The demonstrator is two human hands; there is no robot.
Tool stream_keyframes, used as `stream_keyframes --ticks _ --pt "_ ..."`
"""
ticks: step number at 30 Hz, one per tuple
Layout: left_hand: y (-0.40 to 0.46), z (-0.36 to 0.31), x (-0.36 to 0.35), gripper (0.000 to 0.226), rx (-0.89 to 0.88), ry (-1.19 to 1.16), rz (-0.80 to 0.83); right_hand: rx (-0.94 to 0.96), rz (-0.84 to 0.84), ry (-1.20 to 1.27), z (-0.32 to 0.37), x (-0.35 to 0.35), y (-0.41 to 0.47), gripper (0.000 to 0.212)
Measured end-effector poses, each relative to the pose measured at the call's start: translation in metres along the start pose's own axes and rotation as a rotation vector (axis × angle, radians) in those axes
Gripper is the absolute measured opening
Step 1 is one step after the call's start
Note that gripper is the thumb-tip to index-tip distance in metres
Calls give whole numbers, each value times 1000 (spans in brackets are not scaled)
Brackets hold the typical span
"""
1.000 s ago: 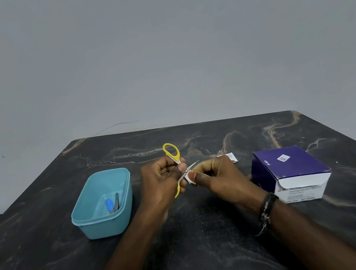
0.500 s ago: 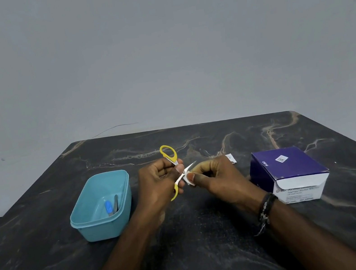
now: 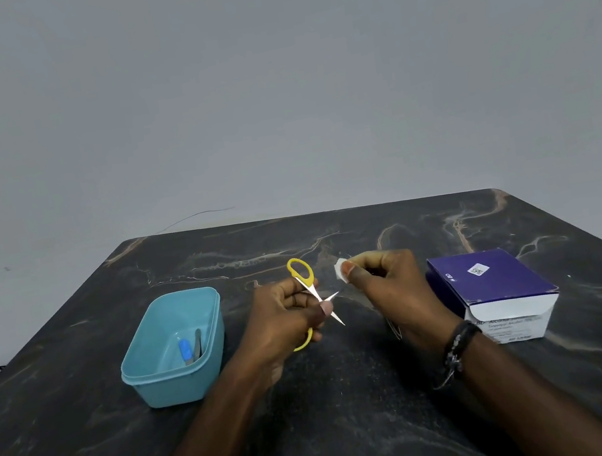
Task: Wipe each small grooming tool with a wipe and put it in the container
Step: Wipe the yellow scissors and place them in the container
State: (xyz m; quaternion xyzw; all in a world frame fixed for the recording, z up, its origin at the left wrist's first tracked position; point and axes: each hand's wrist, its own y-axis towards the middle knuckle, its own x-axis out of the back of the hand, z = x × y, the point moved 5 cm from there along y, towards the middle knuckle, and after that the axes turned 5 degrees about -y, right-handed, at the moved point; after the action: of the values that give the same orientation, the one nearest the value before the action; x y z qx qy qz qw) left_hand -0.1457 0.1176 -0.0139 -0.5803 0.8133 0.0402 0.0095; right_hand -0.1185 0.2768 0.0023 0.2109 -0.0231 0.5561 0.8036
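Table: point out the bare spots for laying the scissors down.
Bare table lies near the front edge, between the forearms; another strip runs behind the teal container toward the wall. The middle is crowded: both hands, scissors and purple box.

Arms: both bare to the frame's lower edge, no sleeves in sight.
Left hand [image 3: 287,320]: bare, no ring or band showing.
Right hand [image 3: 395,291]: bare too.
Right wrist: a dark bracelet [image 3: 457,345], beaded, with pale flecks and a thin loose strand trailing below it.
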Motion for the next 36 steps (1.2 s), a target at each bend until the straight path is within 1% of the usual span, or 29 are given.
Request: stream_keyframes --ticks 8,12,14,19,25,28,33,36 --pt "-1 -2 -4 32 -22 33 58 15 161 -136 -4 -16 -6 17" --pt "-2 -3 -4 44 -29 26 47 -3 191 -89 -1 -20 -10 16" --pt "-3 -4 -3 49 -34 15 41 -27 179 -29 -2 -21 -11 15" --pt "-4 0 -3 54 -44 21 46 -93 148 46 -9 -28 -14 15" --pt "-5 1 -5 53 -71 50 84 -114 149 70 -8 -27 -15 12" --pt "-4 2 -6 54 -84 18 85 -115 107 124 -5 -26 -15 15" --pt "-4 5 -10 58 -73 30 111 -183 -17 275 -5 -14 -12 13" --pt "-4 6 -12 56 -73 46 117 -195 5 265 -6 -13 -11 15"
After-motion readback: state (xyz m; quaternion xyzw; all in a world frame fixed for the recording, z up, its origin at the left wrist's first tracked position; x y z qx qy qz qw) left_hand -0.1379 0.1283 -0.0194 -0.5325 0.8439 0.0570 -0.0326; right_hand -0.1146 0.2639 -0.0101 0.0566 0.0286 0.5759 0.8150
